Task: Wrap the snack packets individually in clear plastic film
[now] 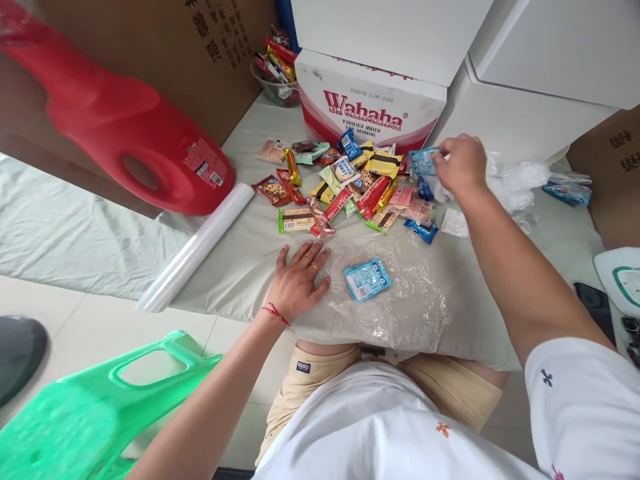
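Note:
My left hand [299, 279] lies flat with its fingers spread on the cloth, at the left edge of a sheet of clear plastic film [410, 313]. On that film rests a light-blue snack packet [367, 280]. My right hand [463, 163] pinches another light-blue snack packet [424, 162] by its right end, at the right side of a heap of wrapped snacks [345, 173]. The heap holds red, yellow, blue and brown wrappers. A dark-blue wrapped snack [421, 231] lies at its near right edge. Crumpled clear plastic bags [517, 177] sit beyond my right wrist.
A Wahaha water carton [370, 100] stands behind the heap, beside a bowl of snacks [280, 83]. At left are a big red bottle [135, 127], a plastic film roll [197, 250] and a green plastic stool [65, 420]. More light-blue packets [567, 190] lie at right.

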A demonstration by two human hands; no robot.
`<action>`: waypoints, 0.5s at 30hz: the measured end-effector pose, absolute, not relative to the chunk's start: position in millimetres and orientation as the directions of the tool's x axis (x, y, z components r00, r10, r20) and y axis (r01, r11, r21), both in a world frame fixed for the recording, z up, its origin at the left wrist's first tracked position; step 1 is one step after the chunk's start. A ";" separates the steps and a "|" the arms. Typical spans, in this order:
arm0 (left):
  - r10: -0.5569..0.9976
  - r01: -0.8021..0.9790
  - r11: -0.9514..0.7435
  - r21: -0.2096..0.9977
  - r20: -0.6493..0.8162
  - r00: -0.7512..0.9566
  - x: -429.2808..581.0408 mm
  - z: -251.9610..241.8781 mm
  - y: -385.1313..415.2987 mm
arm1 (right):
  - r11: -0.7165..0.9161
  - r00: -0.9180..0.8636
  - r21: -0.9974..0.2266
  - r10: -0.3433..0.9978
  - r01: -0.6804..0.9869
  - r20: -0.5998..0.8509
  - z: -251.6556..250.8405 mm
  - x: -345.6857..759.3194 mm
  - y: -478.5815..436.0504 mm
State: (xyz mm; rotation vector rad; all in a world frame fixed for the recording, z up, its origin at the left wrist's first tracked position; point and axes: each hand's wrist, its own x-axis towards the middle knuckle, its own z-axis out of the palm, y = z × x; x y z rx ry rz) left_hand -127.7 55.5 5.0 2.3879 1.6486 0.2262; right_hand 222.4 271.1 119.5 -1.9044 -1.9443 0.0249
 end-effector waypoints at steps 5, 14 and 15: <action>0.933 0.894 -0.346 0.285 0.002 0.361 -128.0 4.0 54.9 | 0.050 0.084 -0.832 0.990 0.552 0.115 134.8 227.9 180.9; 0.931 0.893 -0.354 0.278 0.011 0.365 -126.9 7.5 54.1 | -0.324 -0.291 -0.907 0.870 0.268 -0.397 57.0 168.2 77.7; 0.930 0.893 -0.355 0.278 0.013 0.366 -127.1 7.6 54.1 | -0.312 -0.289 -0.905 0.872 0.290 -0.394 51.4 164.5 77.7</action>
